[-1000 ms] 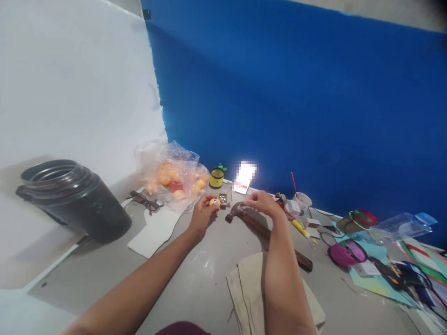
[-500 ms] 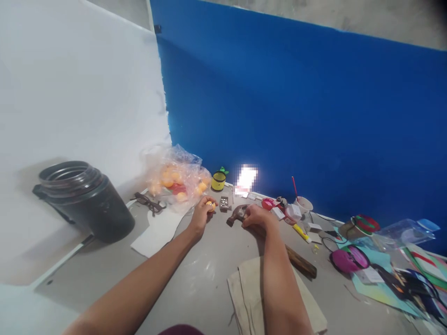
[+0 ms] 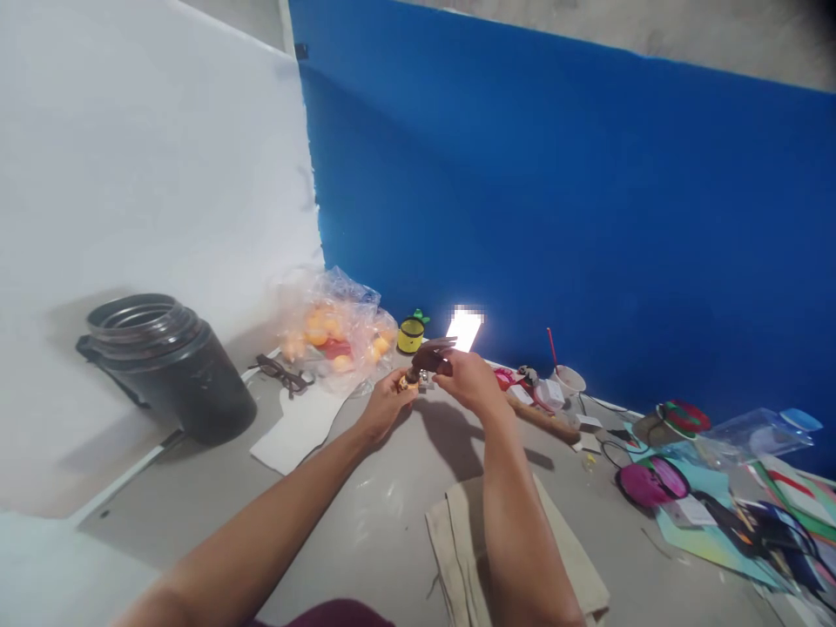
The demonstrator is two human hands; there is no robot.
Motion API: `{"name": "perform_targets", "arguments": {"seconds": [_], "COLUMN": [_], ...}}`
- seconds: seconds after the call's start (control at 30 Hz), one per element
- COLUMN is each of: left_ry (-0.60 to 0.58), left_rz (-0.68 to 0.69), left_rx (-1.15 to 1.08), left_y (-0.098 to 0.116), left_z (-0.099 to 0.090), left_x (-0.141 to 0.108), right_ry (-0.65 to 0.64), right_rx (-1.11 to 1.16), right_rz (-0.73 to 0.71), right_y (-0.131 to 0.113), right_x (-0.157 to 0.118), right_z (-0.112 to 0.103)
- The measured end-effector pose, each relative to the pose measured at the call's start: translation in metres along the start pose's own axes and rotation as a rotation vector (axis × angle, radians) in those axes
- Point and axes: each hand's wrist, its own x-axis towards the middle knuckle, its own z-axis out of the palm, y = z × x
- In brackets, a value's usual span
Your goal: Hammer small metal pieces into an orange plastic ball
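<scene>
My left hand (image 3: 387, 406) is closed on a small orange ball (image 3: 406, 381) above the grey table. My right hand (image 3: 468, 380) grips a claw hammer near its head (image 3: 432, 355), and the wooden handle (image 3: 543, 418) stretches out to the right beyond my wrist. The hammer's face is at the ball; whether they touch is hard to tell. Just behind, a small metal box (image 3: 426, 380) is partly hidden by the hammer and my fingers.
A large dark flask (image 3: 189, 374), glasses (image 3: 284, 374) and a plastic bag of orange balls (image 3: 333, 326) are left. Behind stand a yellow cup (image 3: 411, 335) and a bright phone (image 3: 465, 329). Folded cloth (image 3: 457, 549) lies in front; a white cup (image 3: 569, 380) and craft items sit right.
My right hand has lifted the hammer and moved it left and away from me, bringing its head to the ball. My left hand has shifted slightly right with the ball.
</scene>
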Motion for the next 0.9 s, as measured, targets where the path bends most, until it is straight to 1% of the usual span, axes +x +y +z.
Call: {"name": "perform_targets", "arguments": {"seconds": [0.07,0.1,0.2,0.27,0.37,0.4,0.5,0.57,0.63,0.7,0.73,0.77,0.9], "left_ry": [-0.004,0.004,0.028,0.03,0.031,0.034,0.05,0.059,0.062,0.061,0.064,0.068,0.106], "left_rz": [0.0,0.003,0.007,-0.005,-0.028,-0.024,0.041,0.084,0.108,0.108,0.106,0.102,0.124], "left_rx": [-0.009,-0.022,-0.057,-0.046,0.052,0.089,0.163,0.198,0.226,0.265,0.29,0.319,0.395], "left_y": [-0.001,-0.001,-0.002,-0.001,0.001,0.001,0.003,0.003,0.002,0.001,0.0,0.0,0.0], "left_z": [0.0,-0.001,-0.001,-0.001,-0.001,-0.002,-0.001,0.0,0.001,0.001,0.001,0.0,-0.003], "left_x": [0.0,0.001,0.003,0.003,0.001,0.0,-0.001,0.0,0.0,0.0,0.0,0.001,0.003], "right_ry": [0.026,0.048,0.089,0.057,-0.019,-0.009,0.097,0.11,0.04,-0.037,-0.052,-0.046,0.047], "right_rx": [-0.105,-0.117,-0.06,-0.058,-0.136,-0.151,-0.106,-0.052,-0.055,-0.106,-0.129,-0.14,-0.105], "right_rz": [0.029,0.051,0.096,0.082,0.034,0.036,0.095,0.087,0.029,-0.025,-0.035,-0.034,0.018], "right_y": [-0.005,-0.006,-0.006,-0.004,-0.001,0.0,-0.001,-0.004,-0.008,-0.013,-0.015,-0.016,-0.018], "right_x": [0.0,-0.001,-0.004,-0.005,-0.005,-0.005,-0.005,-0.004,-0.003,-0.003,-0.003,-0.003,-0.005], "right_z": [0.0,-0.002,-0.008,-0.01,-0.01,-0.011,-0.011,-0.01,-0.006,-0.003,-0.002,-0.003,-0.006]}}
